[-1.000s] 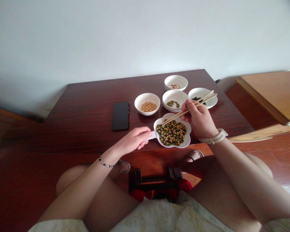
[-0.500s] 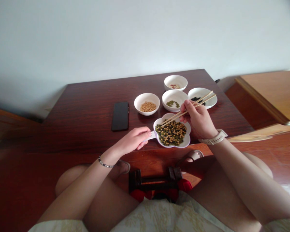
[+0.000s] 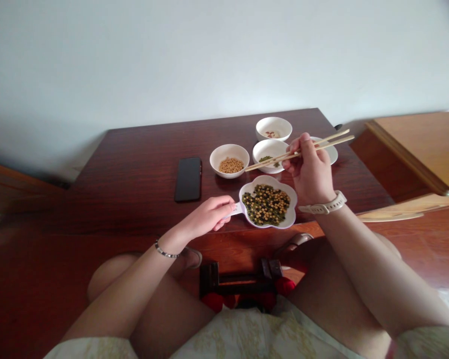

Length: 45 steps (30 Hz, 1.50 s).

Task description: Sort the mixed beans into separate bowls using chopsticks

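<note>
My left hand [image 3: 208,216] is closed on the short handle of a white flower-shaped dish [image 3: 292,207] full of mixed green and yellow beans, near the table's front edge. My right hand [image 3: 311,169] grips a pair of wooden chopsticks [image 3: 299,151], raised above the dish. Their tips hang over the rim of the bowl of yellow beans [image 3: 229,160]; whether they pinch a bean is too small to tell. Behind the chopsticks sits the bowl with a few green beans [image 3: 268,149].
A black phone [image 3: 188,178] lies flat left of the bowls on the dark wooden table [image 3: 134,169]. A bowl of pale and reddish beans [image 3: 273,128] stands at the back; another white bowl [image 3: 331,152] is mostly hidden behind my right hand. A lighter wooden cabinet [image 3: 419,144] stands right.
My right hand lifted the chopsticks out of the flower-shaped dish and swung their tips up and left toward the yellow-bean bowl. My left hand stayed on the handle.
</note>
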Each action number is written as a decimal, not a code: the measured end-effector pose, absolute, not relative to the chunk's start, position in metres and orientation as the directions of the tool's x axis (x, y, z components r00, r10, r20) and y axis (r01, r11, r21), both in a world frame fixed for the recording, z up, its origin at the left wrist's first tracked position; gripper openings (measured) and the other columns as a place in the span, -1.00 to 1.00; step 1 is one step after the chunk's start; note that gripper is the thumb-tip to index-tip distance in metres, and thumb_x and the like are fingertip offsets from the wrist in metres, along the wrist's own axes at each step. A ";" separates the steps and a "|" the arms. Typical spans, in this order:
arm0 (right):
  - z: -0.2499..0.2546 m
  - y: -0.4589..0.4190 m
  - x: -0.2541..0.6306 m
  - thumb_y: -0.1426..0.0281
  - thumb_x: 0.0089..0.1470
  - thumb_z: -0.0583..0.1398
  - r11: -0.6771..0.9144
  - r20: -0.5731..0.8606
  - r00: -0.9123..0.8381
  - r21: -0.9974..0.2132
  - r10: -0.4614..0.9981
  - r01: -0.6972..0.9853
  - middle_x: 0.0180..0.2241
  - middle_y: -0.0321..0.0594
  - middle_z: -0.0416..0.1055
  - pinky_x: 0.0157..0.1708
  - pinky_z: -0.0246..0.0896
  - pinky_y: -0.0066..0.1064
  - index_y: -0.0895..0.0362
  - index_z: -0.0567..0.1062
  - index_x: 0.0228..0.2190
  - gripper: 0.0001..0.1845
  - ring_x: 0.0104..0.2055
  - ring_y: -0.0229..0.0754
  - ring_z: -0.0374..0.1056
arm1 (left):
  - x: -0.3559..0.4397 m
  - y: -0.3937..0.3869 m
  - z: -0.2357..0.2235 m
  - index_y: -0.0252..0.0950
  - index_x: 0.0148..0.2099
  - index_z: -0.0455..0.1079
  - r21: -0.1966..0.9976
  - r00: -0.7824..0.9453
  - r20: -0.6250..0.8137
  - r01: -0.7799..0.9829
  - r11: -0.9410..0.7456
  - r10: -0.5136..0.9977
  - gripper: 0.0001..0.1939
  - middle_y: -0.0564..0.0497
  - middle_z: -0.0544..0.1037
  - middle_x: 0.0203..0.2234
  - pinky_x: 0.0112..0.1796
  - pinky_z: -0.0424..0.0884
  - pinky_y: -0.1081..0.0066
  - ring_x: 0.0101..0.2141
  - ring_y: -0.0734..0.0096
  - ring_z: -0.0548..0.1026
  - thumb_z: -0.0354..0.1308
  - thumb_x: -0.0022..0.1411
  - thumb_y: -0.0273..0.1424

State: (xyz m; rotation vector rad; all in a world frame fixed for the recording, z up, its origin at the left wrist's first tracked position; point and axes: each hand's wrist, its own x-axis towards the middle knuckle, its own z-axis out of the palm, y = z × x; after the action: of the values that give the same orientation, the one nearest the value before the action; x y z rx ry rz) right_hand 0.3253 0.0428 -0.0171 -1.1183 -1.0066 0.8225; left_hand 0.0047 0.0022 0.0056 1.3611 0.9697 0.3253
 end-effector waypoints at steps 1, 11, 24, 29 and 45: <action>-0.016 0.049 0.321 -0.57 0.38 0.43 0.269 0.241 0.355 -0.963 0.903 -0.031 -0.32 -0.18 0.45 -0.49 0.29 -0.21 -0.07 0.50 -0.25 -0.16 -0.38 -0.10 0.53 | 0.005 0.002 0.007 -0.13 -0.16 0.42 0.914 0.593 -0.395 0.331 0.235 0.702 -0.54 0.11 0.43 -0.39 -0.38 0.12 0.31 -0.44 0.39 0.26 0.33 0.78 0.01; -0.015 0.067 0.298 -0.65 0.43 0.30 0.290 0.278 0.355 -0.957 0.893 0.020 -0.34 -0.17 0.44 -0.42 0.39 -0.19 -0.07 0.51 -0.24 -0.11 -0.33 -0.03 0.63 | 0.006 0.005 0.017 -0.13 -0.15 0.40 0.895 0.613 -0.437 0.370 0.249 0.658 -0.54 0.12 0.41 -0.41 -0.38 0.11 0.29 -0.43 0.36 0.29 0.31 0.81 0.01; -0.014 0.062 0.307 -0.56 0.40 0.44 0.331 0.297 0.374 -0.943 0.879 -0.030 -0.40 -0.28 0.42 -0.50 0.34 -0.33 -0.03 0.53 -0.28 -0.14 -0.45 -0.19 0.52 | 0.007 0.003 0.025 -0.14 -0.16 0.39 0.888 0.603 -0.451 0.377 0.264 0.658 -0.56 0.11 0.46 -0.39 -0.39 0.18 0.35 -0.43 0.36 0.38 0.38 0.73 -0.02; -0.001 0.063 0.297 -0.56 0.48 0.37 0.304 0.299 0.267 -0.952 0.916 0.024 -0.45 -0.29 0.45 -0.48 0.39 -0.31 -0.04 0.53 -0.28 -0.15 -0.48 -0.19 0.49 | 0.002 0.006 0.013 -0.15 -0.07 0.45 0.891 0.616 -0.446 0.373 0.259 0.649 -0.59 0.08 0.62 -0.35 -0.40 0.14 0.36 -0.41 0.37 0.56 0.25 0.83 0.00; 0.006 0.073 0.272 -0.52 0.55 0.33 0.163 0.165 0.006 -0.980 0.986 0.111 -0.44 -0.25 0.60 -0.47 0.45 -0.35 -0.02 0.61 -0.23 -0.18 -0.45 -0.16 0.58 | 0.000 0.016 0.022 -0.14 -0.01 0.48 0.827 0.639 -0.562 0.436 0.355 0.525 -0.55 0.10 0.60 -0.30 -0.35 0.26 0.33 -0.35 0.31 0.61 0.38 0.75 0.11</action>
State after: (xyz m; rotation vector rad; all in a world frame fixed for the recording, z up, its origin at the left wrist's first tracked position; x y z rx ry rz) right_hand 0.2723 0.0734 0.0063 -1.1719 -1.3513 1.0212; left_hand -0.0002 0.0156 0.0221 1.2606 0.9418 0.0699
